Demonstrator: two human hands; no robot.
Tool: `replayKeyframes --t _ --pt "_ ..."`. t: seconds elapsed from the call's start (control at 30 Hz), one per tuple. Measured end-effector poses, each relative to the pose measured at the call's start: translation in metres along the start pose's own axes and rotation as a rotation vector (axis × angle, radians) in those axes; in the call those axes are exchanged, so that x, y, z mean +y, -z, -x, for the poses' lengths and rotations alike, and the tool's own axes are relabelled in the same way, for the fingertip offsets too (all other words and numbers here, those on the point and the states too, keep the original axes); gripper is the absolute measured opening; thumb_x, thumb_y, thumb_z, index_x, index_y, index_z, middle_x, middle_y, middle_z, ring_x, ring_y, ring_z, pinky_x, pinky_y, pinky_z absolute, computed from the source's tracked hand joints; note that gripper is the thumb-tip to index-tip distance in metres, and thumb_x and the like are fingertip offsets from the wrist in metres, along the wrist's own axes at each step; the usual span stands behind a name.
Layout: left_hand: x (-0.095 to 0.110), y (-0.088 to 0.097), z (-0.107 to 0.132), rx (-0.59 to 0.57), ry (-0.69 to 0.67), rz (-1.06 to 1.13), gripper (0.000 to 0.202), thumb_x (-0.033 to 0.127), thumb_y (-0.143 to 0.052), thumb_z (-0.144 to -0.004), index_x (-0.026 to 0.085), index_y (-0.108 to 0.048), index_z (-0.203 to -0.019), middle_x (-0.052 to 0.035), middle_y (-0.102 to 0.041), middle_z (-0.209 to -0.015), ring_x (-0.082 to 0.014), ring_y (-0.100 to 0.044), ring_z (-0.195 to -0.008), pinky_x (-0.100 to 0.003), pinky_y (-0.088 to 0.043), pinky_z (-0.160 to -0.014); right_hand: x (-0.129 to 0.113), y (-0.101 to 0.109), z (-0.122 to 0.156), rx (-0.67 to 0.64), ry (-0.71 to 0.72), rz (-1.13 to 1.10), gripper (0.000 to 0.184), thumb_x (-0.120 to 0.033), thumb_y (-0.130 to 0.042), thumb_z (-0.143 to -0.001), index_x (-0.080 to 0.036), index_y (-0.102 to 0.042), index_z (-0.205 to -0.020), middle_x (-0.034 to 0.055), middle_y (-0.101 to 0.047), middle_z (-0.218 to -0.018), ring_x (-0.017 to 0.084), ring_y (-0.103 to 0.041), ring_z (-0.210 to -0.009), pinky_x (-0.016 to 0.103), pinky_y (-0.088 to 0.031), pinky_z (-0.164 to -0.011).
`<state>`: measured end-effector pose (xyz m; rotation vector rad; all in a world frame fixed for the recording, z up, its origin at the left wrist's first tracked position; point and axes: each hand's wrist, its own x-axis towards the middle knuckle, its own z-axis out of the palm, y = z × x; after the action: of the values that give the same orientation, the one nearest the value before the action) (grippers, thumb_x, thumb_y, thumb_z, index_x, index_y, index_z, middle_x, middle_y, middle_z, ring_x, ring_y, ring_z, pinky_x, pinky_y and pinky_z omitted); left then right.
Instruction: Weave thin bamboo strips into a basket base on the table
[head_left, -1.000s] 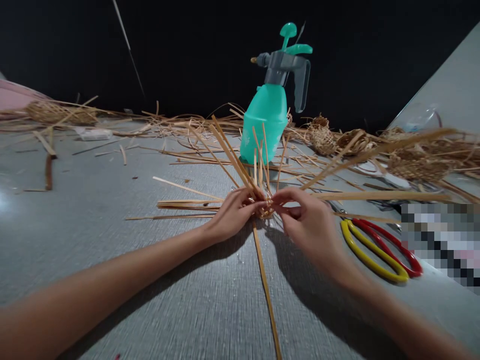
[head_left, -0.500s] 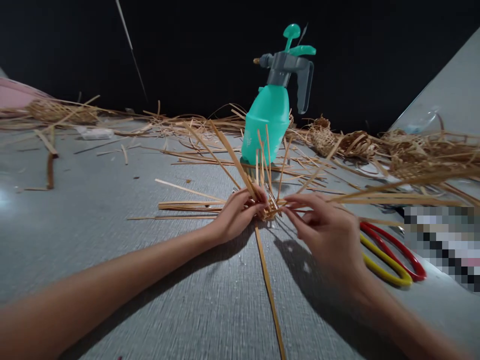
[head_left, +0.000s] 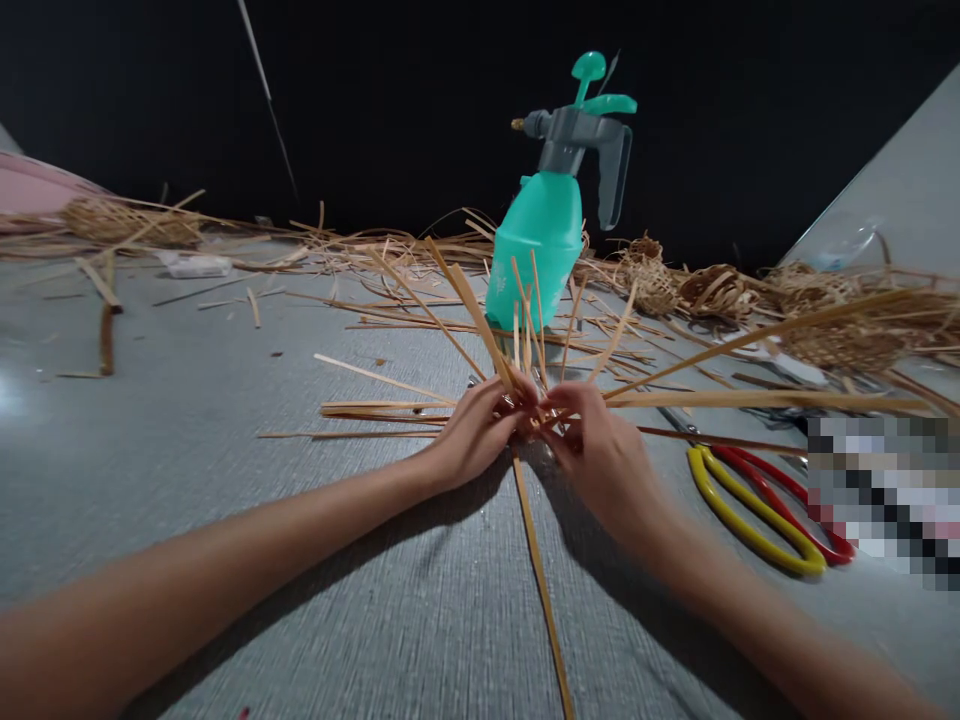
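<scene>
A small woven piece of flat bamboo-like strips [head_left: 541,418] lies mid-table, mostly hidden by my fingers. Its strips fan out to both sides, up, and toward me; one long strip [head_left: 536,560] runs to the near edge of view. My left hand [head_left: 480,420] is closed on the piece from the left, with upright strips [head_left: 480,315] rising beside its fingers. On the other side my right hand [head_left: 600,440] pinches at the weave's right edge, close to the left fingertips. Long strips [head_left: 750,400] stretch rightward past it. Which strip it grips I cannot tell exactly.
Behind the weave stands a teal spray bottle [head_left: 536,240]. Scissors with red and yellow handles [head_left: 750,510] rest at the right. Loose strips and woven scraps [head_left: 720,290] lie along the back, with a small clear plastic item [head_left: 195,265] at the left.
My right hand has moved left, closing up to the left fingertips, and uncovers more of the scissors. The long strips on the right have shifted. My left hand stays on the weave.
</scene>
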<state>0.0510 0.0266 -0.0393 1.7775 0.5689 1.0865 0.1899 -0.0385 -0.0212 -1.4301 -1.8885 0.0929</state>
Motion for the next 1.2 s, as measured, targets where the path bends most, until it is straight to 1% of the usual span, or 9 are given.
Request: replayKeyframes --t 0.17,0.3,0.47,0.67,0.8,0.9,1.0,1.07,1.2 --pt "0.006 0.001 0.004 0.021 0.018 -0.039 0.005 0.013 -0.055 -0.080 0.015 -0.058 -0.083 -0.0043 -0.061 -0.082 -0.0142 -0.059 -0.076 -0.026 -0.049 -0.071 0.005 0.000 -0.005 -0.126 -0.084 -0.225 0.023 -0.022 -0.048 -0.082 -0.024 -0.044 -0.105 0.0058 -0.068 -0.085 0.021 -0.065 -0.072 0.032 -0.049 -0.057" --pt "0.013 0.003 0.007 0.031 0.009 -0.122 0.008 0.013 -0.054 -0.081 0.015 -0.060 -0.085 -0.0047 -0.063 -0.083 -0.0144 -0.060 -0.077 -0.026 -0.048 -0.072 0.006 0.000 -0.009 -0.193 -0.087 -0.272 0.025 -0.020 -0.049 -0.080 -0.022 -0.046 -0.105 0.0055 -0.069 -0.083 0.020 -0.065 -0.070 0.032 -0.049 -0.060" --pt "0.021 0.002 0.005 0.061 -0.008 -0.251 0.008 0.012 -0.057 -0.079 0.014 -0.064 -0.078 -0.0039 -0.065 -0.079 -0.0148 -0.060 -0.075 -0.026 -0.046 -0.072 0.009 -0.001 -0.012 -0.205 -0.057 -0.205 0.019 -0.019 -0.048 -0.079 -0.020 -0.053 -0.098 0.0045 -0.068 -0.078 0.019 -0.064 -0.066 0.029 -0.046 -0.058" --pt "0.031 0.006 0.004 0.122 0.100 -0.348 0.010 0.021 -0.064 -0.075 0.013 -0.063 -0.068 -0.0021 -0.063 -0.066 -0.0147 -0.059 -0.064 -0.027 -0.047 -0.062 0.006 0.003 -0.016 -0.201 0.050 -0.117 0.014 -0.012 -0.047 -0.078 -0.017 -0.057 -0.087 0.0054 -0.066 -0.075 0.017 -0.060 -0.067 0.028 -0.043 -0.059" --pt "0.040 0.012 0.008 0.026 0.115 -0.363 0.003 0.013 -0.060 -0.075 0.014 -0.063 -0.075 -0.0037 -0.066 -0.074 -0.0164 -0.062 -0.070 -0.029 -0.050 -0.065 0.005 0.005 -0.017 -0.225 0.084 -0.072 0.011 -0.012 -0.048 -0.078 -0.018 -0.057 -0.076 0.0042 -0.062 -0.070 0.016 -0.056 -0.063 0.027 -0.039 -0.056" --pt "0.043 0.014 0.019 0.014 0.102 -0.326 0.013 0.008 -0.056 -0.076 0.014 -0.056 -0.088 -0.0057 -0.067 -0.082 -0.0170 -0.064 -0.076 -0.030 -0.051 -0.070 0.005 0.004 -0.016 -0.238 0.081 -0.035 0.010 -0.012 -0.047 -0.078 -0.019 -0.055 -0.075 0.0044 -0.060 -0.069 0.016 -0.053 -0.061 0.027 -0.037 -0.055" --pt "0.043 0.016 0.035 0.072 -0.006 -0.389 0.035 0.010 -0.057 -0.077 0.016 -0.041 -0.108 -0.0065 -0.066 -0.088 -0.0173 -0.064 -0.080 -0.031 -0.052 -0.071 0.005 0.003 -0.016 -0.258 0.078 -0.036 0.010 -0.012 -0.047 -0.078 -0.019 -0.052 -0.074 0.0048 -0.060 -0.071 0.016 -0.052 -0.063 0.028 -0.038 -0.056" --pt "0.043 0.020 0.044 0.037 -0.171 -0.579 0.034 0.012 -0.054 -0.080 0.017 -0.039 -0.110 -0.0073 -0.065 -0.092 -0.0185 -0.063 -0.084 -0.031 -0.051 -0.072 0.005 0.002 -0.016 -0.261 0.074 -0.036 0.011 -0.012 -0.046 -0.079 -0.020 -0.050 -0.072 0.0046 -0.059 -0.071 0.017 -0.052 -0.064 0.028 -0.037 -0.057" --pt "0.045 0.032 0.051 -0.266 -0.400 -0.879 0.014 0.013 -0.045 -0.084 0.017 -0.054 -0.093 -0.0063 -0.064 -0.084 -0.0170 -0.060 -0.078 -0.028 -0.048 -0.074 0.004 0.001 -0.015 -0.237 0.051 -0.026 0.010 -0.013 -0.046 -0.079 -0.020 -0.049 -0.072 0.0045 -0.058 -0.071 0.017 -0.051 -0.064 0.028 -0.036 -0.058"
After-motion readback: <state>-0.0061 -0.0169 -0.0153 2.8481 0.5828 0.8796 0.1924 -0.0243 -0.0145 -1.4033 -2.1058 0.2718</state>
